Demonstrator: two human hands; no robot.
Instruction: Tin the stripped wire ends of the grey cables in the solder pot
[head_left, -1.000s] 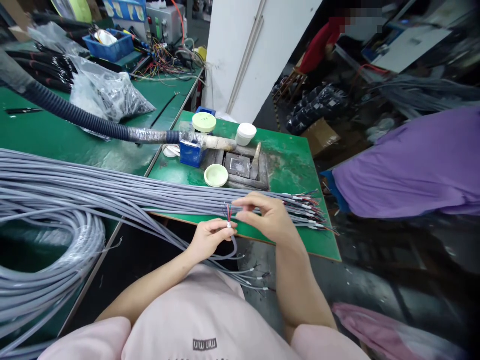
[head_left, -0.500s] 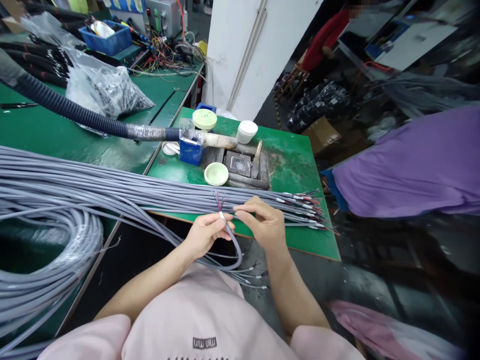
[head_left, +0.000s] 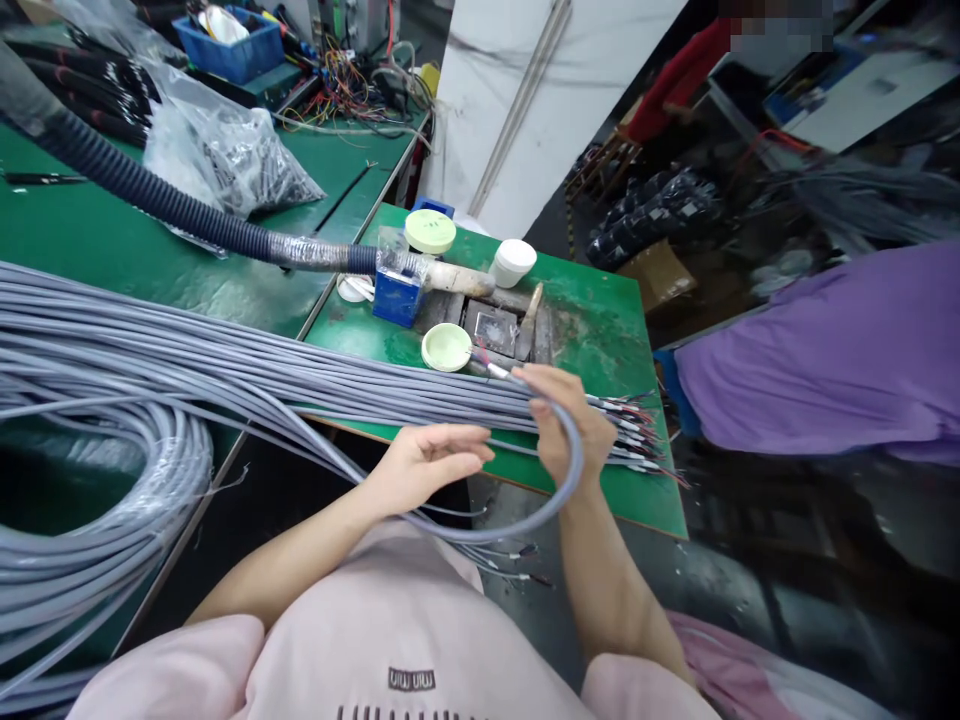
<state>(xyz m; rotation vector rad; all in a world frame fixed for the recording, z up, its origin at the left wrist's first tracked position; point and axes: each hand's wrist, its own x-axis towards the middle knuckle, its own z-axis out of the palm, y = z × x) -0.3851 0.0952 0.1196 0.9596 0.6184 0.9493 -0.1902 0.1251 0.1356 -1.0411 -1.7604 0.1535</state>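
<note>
In the head view, the right hand (head_left: 574,425) has its fingers closed around a grey cable (head_left: 576,455) just behind the white band near its end, and the cable bends from there in a wide loop down past the wrist and back toward the left. The stripped wires (head_left: 482,352) at that end, red among them, point left to the rim of a shallow pale green dish (head_left: 448,345); blur at the tips makes it hard to say whether they touch it or stop just beside it. The left hand (head_left: 427,465) is in front of the body, its thumb parted from its loosely extended fingers, gripping nothing that shows. Beyond the hands, a thick bundle of grey cables (head_left: 390,385) lies along the near side of the green table (head_left: 600,310), its bared ends fanned out at the right, while a coil (head_left: 176,465) of similar cable sits at the left. Behind the dish, a square metal pot (head_left: 495,328) stands in a grimy frame with a scraper (head_left: 529,320) leaning at its right side. A ribbed hose (head_left: 225,228) reaches across to a blue box (head_left: 396,298), its pale nozzle toward the pot, and a white tub (head_left: 514,262) stands farther back.
</note>
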